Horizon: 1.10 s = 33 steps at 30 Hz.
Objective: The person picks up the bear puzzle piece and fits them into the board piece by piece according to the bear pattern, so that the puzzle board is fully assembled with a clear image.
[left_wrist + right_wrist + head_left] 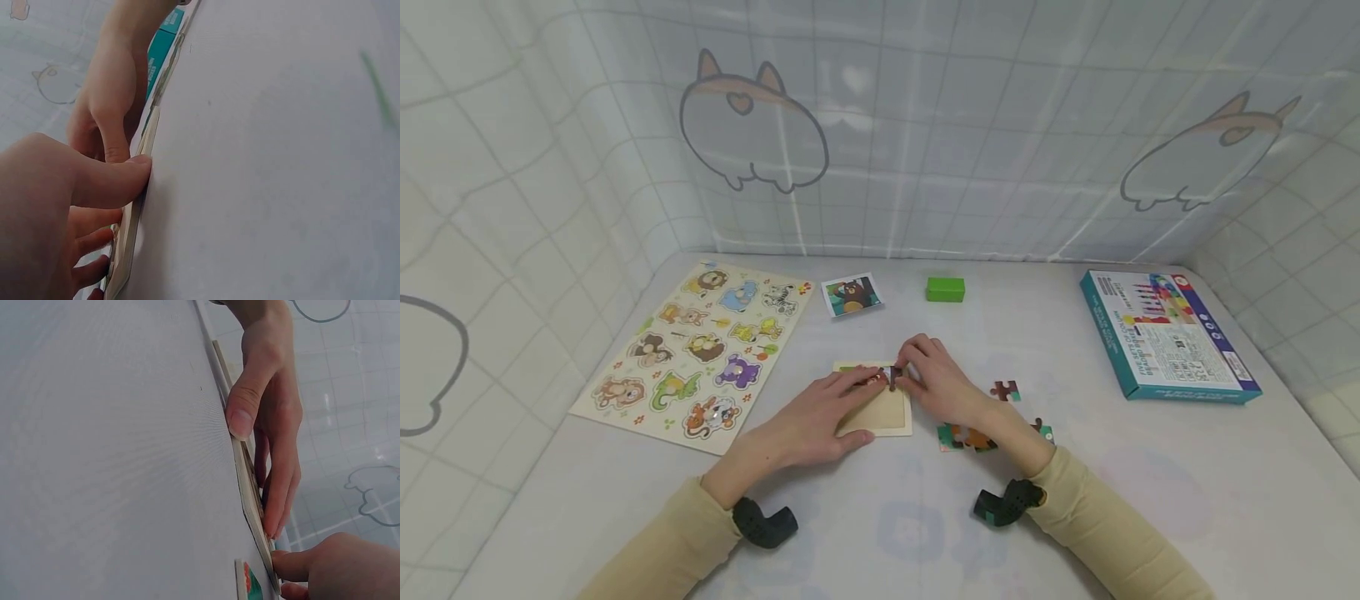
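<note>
The wooden tray (883, 414) sits well in from the far edge of the desk (865, 517). Bits of picture show only along the tray's far edge and much of it is bare, so the puzzle seems just begun. Loose pieces (967, 437) lie to its right. The left hand (816, 417) has straight fingers on the tray, thumb at its near edge. The right hand (942, 383) seems to pinch a brown piece (892, 377) by its far right corner.

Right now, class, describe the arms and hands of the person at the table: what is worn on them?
Beige, padded-looking sleeves cover both forearms, the left sleeve and the right sleeve matching. By each cuff sits a black, curved device, the left device and the right device. The left hand and right hand wear no gloves. No cables show.
</note>
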Motion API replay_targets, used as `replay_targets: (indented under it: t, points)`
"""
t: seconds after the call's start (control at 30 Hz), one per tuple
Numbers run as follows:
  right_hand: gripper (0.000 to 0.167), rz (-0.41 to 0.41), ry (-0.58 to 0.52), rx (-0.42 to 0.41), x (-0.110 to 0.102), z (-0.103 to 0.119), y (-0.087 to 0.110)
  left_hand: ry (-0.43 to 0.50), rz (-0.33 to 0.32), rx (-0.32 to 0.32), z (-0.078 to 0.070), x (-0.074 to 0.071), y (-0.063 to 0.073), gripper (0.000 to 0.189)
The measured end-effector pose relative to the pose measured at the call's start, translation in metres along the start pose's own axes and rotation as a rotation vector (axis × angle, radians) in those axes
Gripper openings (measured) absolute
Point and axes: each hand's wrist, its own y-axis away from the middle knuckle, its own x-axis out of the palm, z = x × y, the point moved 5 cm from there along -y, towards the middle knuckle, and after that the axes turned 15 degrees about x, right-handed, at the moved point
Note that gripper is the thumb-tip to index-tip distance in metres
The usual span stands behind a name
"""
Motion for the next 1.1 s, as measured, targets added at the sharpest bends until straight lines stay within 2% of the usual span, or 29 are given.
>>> replay_targets:
  t: [0.17, 0.37, 1.1]
  points:
    - [0.011, -0.003, 0.002, -0.002, 0.0007, -0.0011, -0.0007, -0.015, 0.014, -0.006, -0.0016, 0.0000, -0.0006, 0.072]
    - [0.010, 0.003, -0.003, 0.013, 0.0007, -0.0014, -0.0009, -0.032, -0.009, -0.001, -0.0021, 0.0010, -0.0004, 0.071]
    - [0.012, 0.003, -0.009, 0.005, 0.0009, -0.0015, 0.0002, 0.017, -0.005, -0.008, -0.0005, 0.0029, -0.0008, 0.072]
